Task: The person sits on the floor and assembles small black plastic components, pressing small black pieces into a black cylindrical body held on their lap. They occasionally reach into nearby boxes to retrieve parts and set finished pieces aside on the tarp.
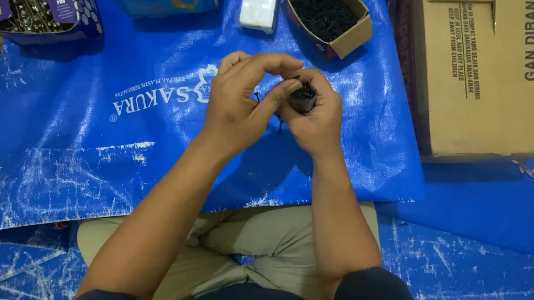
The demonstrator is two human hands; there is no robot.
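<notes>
Right hand (316,118) closed around a bundle of black screws (303,96), long axis roughly upright. Left hand (239,97), touching at 9 o'clock, pinches narrowly at the bundle. Open box of black screws (324,8) lies at 12 o'clock.
</notes>
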